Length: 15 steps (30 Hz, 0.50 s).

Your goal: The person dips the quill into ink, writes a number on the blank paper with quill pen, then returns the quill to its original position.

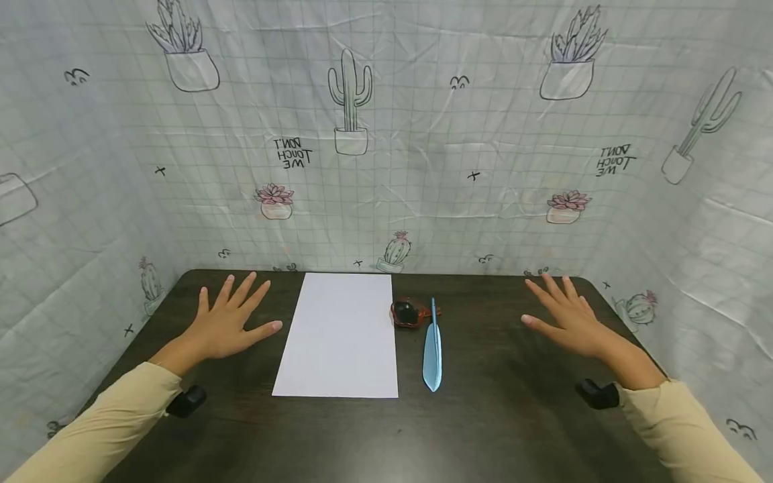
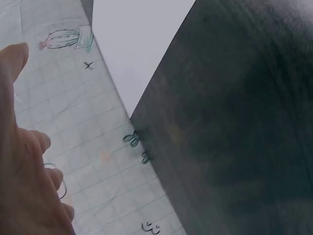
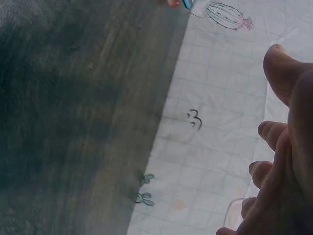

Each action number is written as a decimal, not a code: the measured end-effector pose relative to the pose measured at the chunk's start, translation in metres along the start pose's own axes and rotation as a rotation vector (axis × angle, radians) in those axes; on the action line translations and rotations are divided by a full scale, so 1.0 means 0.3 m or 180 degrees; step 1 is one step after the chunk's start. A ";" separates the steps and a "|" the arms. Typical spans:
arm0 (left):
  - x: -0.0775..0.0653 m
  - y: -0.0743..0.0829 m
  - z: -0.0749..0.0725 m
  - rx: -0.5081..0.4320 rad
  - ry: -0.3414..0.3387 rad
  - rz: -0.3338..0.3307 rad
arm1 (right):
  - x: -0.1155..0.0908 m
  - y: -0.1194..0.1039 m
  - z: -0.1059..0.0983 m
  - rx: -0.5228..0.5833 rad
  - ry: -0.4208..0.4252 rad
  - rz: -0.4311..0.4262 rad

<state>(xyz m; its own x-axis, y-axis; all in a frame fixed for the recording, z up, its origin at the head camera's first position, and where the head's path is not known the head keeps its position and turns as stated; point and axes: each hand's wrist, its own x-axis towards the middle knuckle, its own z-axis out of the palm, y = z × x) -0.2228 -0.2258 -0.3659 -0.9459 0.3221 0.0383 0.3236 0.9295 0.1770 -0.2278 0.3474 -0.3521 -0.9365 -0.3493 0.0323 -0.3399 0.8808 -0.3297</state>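
Note:
In the head view my left hand is held with fingers spread at the table's left side, holding nothing. Nearest to it lies a white sheet of paper, which also shows in the left wrist view. My right hand, fingers spread too and nothing in it, is over the right side of the table. Between the paper and that hand lies a light blue feather-shaped thing, its thin stem pointing away from me. A small reddish-brown item with a glossy dark oval sits at the paper's right edge, partly behind the stem.
The dark wooden table has rounded far corners. A pale checked cloth printed with cacti and lettering hangs around its back and sides. Black wrist devices sit below both hands, at the cream sleeves.

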 end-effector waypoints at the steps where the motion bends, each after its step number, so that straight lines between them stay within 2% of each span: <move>1: 0.003 0.001 0.008 -0.0003 0.0014 0.0004 | 0.004 0.000 0.008 0.0008 -0.0008 -0.0003; 11: 0.031 0.040 0.126 -0.0046 0.0024 0.0119 | 0.057 -0.016 0.109 0.0045 -0.0049 -0.0067; 15: 0.031 0.051 0.175 -0.0051 -0.0036 0.0125 | 0.087 -0.036 0.166 0.0068 -0.0061 -0.0097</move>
<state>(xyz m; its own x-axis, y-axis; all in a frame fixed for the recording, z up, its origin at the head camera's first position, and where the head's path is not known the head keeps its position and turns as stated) -0.2256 -0.1992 -0.4145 -0.9322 0.3604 0.0345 0.3601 0.9131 0.1912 -0.2443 0.3128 -0.3945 -0.9238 -0.3821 0.0245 -0.3660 0.8627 -0.3490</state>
